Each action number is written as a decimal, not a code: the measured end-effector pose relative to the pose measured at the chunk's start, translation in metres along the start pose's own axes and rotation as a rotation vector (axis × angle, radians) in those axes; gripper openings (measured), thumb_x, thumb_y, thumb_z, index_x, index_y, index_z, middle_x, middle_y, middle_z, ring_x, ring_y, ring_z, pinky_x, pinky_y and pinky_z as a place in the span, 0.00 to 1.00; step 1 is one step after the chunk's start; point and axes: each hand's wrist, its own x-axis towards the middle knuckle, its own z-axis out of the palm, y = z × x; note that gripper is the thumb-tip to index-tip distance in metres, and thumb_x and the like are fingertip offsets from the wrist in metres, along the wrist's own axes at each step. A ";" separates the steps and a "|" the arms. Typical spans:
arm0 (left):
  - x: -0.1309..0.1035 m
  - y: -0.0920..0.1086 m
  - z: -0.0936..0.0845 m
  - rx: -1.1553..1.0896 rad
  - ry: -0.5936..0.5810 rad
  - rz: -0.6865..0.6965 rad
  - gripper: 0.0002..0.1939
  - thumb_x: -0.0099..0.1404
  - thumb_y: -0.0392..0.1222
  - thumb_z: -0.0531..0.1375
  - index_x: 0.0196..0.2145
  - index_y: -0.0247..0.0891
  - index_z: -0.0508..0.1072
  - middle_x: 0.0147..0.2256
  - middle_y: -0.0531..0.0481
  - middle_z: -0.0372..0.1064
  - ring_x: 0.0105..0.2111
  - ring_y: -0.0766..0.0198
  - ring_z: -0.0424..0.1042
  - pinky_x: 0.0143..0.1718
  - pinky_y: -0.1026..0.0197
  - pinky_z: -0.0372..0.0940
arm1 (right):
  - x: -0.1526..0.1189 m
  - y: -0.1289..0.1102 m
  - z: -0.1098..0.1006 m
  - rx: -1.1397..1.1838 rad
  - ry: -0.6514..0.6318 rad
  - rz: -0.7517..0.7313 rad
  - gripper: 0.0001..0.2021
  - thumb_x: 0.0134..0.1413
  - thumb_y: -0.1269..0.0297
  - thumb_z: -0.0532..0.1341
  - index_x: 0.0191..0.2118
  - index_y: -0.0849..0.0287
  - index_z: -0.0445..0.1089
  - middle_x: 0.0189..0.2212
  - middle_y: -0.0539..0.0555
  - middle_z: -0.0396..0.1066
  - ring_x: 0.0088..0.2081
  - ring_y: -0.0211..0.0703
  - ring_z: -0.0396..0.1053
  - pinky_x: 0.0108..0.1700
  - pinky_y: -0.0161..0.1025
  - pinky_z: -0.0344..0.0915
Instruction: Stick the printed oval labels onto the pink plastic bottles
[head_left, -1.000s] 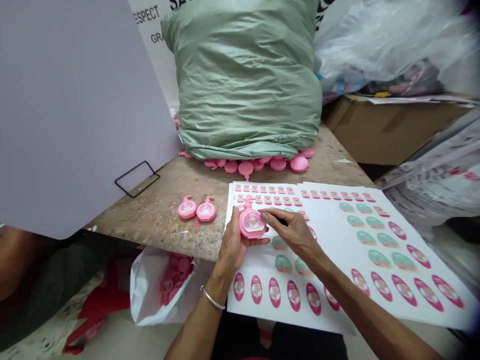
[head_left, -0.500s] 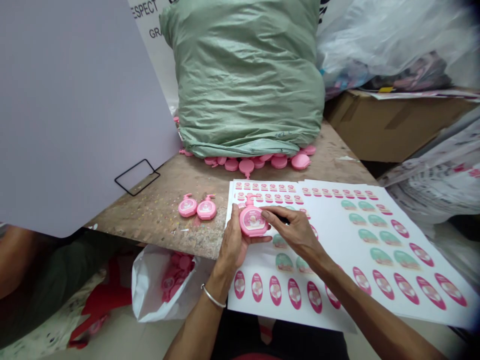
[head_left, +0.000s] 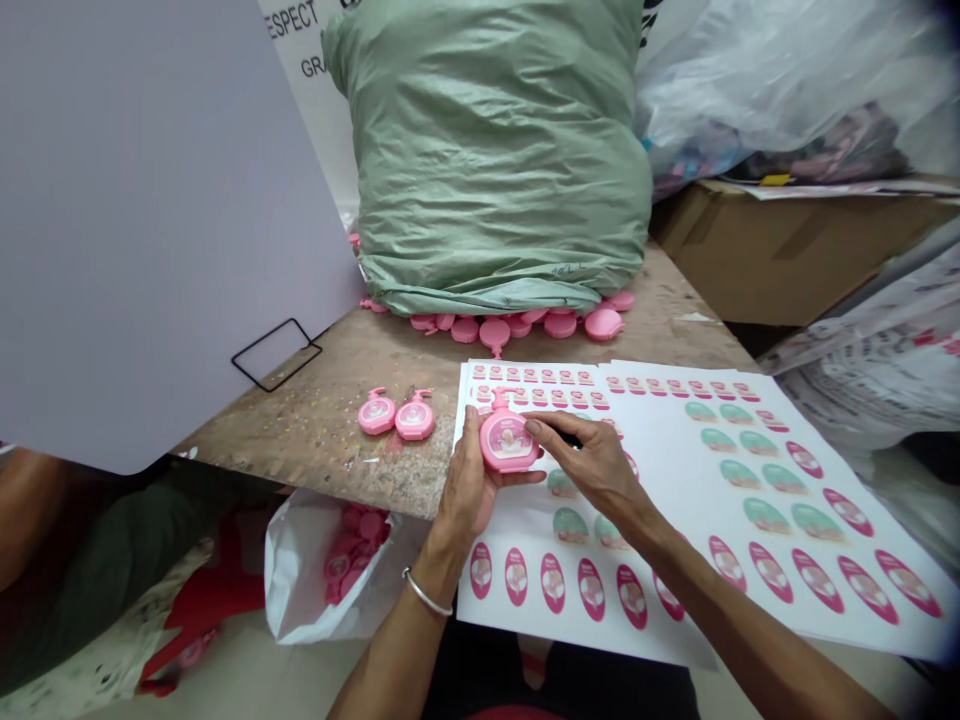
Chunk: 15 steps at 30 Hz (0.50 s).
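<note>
A small pink pump bottle (head_left: 510, 442) with a round label on its front is held over the sticker sheets. My left hand (head_left: 471, 475) wraps round its left side and underside. The thumb of my right hand (head_left: 589, 455) presses on the label's right edge, with the fingers partly curled behind. Below both hands lie white sheets (head_left: 652, 470) printed with pink oval, green dome-shaped and small pink stickers. Left of the sheets, two labelled pink bottles, one (head_left: 376, 413) beside the other (head_left: 414, 418), rest on the wooden table (head_left: 405, 475).
A large green sack (head_left: 499, 150) stands at the back on several pink bottles. A white bag (head_left: 289, 575) of pink pieces hangs below the table's front edge. A grey panel (head_left: 150, 200) with a black wire frame rises at left, a person's arm below it. Cardboard box (head_left: 787, 250) at right.
</note>
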 end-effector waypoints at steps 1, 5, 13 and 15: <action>0.000 0.000 0.000 0.002 -0.002 0.001 0.27 0.68 0.58 0.47 0.50 0.35 0.70 0.46 0.39 0.73 0.41 0.54 0.75 0.36 0.53 0.74 | 0.000 -0.001 0.000 -0.003 0.001 0.001 0.13 0.53 0.54 0.62 0.38 0.55 0.78 0.35 0.52 0.78 0.37 0.46 0.74 0.40 0.41 0.71; 0.000 0.000 0.001 0.010 -0.015 0.011 0.27 0.68 0.58 0.47 0.50 0.35 0.71 0.45 0.40 0.74 0.42 0.54 0.75 0.36 0.53 0.74 | 0.000 -0.003 -0.001 -0.015 -0.002 0.003 0.13 0.53 0.54 0.62 0.38 0.55 0.78 0.34 0.51 0.78 0.35 0.45 0.74 0.39 0.40 0.71; -0.002 0.001 0.001 0.009 -0.012 0.020 0.26 0.67 0.58 0.49 0.50 0.35 0.71 0.45 0.40 0.74 0.42 0.54 0.74 0.37 0.54 0.74 | 0.000 -0.002 -0.001 0.000 -0.004 0.005 0.12 0.53 0.55 0.62 0.38 0.55 0.78 0.34 0.51 0.78 0.36 0.44 0.74 0.39 0.39 0.70; -0.002 0.001 0.002 0.002 -0.010 0.013 0.26 0.67 0.58 0.49 0.50 0.35 0.71 0.45 0.40 0.74 0.42 0.54 0.74 0.37 0.53 0.74 | 0.000 -0.004 -0.001 0.002 -0.003 0.006 0.13 0.53 0.55 0.62 0.38 0.56 0.78 0.34 0.51 0.78 0.36 0.44 0.74 0.39 0.39 0.70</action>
